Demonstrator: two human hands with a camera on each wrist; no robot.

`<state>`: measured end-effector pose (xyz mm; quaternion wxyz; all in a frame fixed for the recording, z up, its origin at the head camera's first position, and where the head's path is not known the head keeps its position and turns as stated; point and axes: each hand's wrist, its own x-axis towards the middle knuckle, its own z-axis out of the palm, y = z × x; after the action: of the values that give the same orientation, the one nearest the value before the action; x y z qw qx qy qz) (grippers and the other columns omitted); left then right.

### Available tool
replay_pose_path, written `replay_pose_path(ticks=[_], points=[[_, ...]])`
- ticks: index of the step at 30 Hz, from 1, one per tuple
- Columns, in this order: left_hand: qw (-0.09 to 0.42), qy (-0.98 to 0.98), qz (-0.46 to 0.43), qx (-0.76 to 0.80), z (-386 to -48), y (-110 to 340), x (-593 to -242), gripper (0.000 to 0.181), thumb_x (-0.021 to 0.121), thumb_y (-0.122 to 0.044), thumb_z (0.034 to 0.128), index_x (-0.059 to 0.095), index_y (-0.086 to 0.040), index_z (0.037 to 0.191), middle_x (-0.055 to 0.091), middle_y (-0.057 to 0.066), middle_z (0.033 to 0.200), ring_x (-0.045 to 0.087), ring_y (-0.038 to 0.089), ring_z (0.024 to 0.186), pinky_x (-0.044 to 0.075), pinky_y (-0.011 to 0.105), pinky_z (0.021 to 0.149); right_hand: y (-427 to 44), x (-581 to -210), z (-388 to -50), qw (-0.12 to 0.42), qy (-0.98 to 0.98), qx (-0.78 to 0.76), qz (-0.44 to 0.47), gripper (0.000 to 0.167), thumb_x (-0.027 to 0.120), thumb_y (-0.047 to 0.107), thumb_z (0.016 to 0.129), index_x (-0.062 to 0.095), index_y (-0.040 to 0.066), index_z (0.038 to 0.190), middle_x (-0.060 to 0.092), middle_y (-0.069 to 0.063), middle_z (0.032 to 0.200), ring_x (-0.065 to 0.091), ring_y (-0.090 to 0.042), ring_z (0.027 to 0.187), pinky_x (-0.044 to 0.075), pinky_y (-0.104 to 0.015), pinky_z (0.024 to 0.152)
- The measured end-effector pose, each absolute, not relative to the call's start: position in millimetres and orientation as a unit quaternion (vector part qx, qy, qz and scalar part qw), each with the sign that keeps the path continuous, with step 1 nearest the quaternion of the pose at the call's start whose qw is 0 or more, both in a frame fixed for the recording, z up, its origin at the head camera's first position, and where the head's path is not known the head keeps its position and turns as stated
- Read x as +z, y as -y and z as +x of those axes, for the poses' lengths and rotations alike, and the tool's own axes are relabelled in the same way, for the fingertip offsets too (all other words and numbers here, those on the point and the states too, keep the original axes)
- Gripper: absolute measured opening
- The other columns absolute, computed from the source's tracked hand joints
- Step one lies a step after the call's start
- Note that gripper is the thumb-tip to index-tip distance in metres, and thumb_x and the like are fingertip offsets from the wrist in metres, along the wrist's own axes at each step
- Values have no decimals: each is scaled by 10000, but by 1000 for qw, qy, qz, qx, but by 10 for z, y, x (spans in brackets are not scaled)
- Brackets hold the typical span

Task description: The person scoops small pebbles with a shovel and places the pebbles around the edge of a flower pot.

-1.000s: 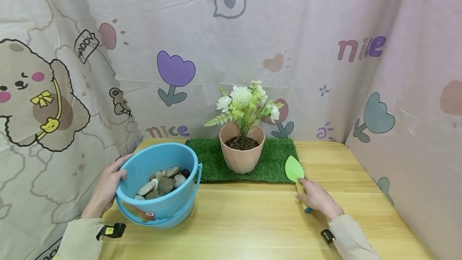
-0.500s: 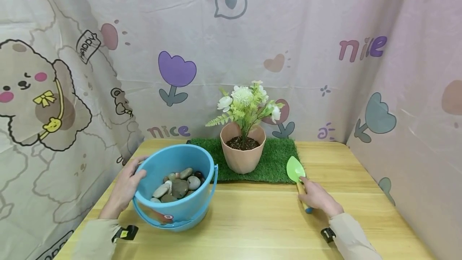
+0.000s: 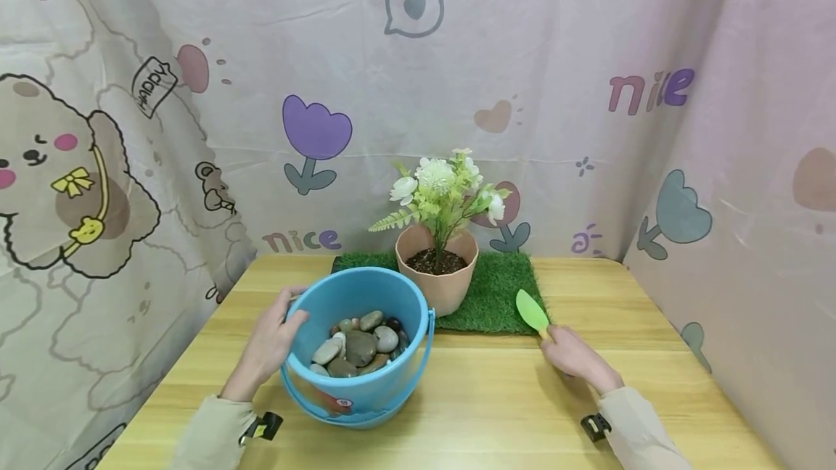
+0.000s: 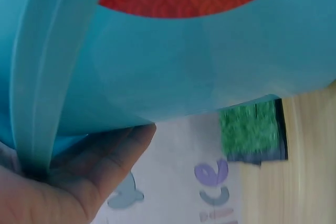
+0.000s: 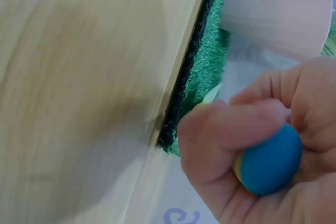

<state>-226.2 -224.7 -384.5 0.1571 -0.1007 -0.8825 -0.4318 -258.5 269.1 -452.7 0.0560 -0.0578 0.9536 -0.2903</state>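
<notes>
Blue bucket (image 3: 375, 389), quantity one, is at seven o'clock in my head view, several stones (image 3: 361, 348) inside; I read one left hand (image 3: 268, 343) gripping its nine-o'clock side. At four o'clock, one right hand (image 3: 578, 360) grips one green trowel (image 3: 532, 310). One pot (image 3: 439, 286) stands on one turf mat (image 3: 490, 304).

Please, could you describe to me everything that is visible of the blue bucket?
The blue bucket is round, smooth and plastic-looking, with a wide rim and a matching handle that hangs down across its near side. A red sticker on its wall bears a QR code and a barcode. Several stones lie inside. The left hand grips its left edge. It is nearer the camera than the flowerpot; whether its base touches the table is unclear.
</notes>
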Motion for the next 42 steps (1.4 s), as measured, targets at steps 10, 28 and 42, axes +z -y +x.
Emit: replay_pose_path(ticks=[10,28,42], points=[[148,875,-90,-451,-2295,1790,-3879,413,480,-140,949,500,-56,1354,672,193,1064,679,312,937,550,392,736,-2728,-4516,-2574,-18,-950,-301,-81,475,463,93,986,426,-192,1364,492,-397,1328,595,-389,835,514,-518,819],[135,847,-126,-499,-2307,1165,-3954,499,374,-52,934,454,-123,1422,647,192,1248,662,342,1089,552,487,836,-2688,-4111,-2523,-108,-932,-341,-66,483,644,182,918,561,-59,1329,615,-94,718,424,-84,432,367,-228,364],[89,839,-128,-521,-2351,1242,-3949,580,388,-74,938,391,-169,1511,499,163,1457,555,392,1254,506,547,947,-2228,-3555,-2449,-157,-910,-348,-163,330,742,292,864,731,117,1144,683,-9,805,464,-70,481,393,-230,429]])
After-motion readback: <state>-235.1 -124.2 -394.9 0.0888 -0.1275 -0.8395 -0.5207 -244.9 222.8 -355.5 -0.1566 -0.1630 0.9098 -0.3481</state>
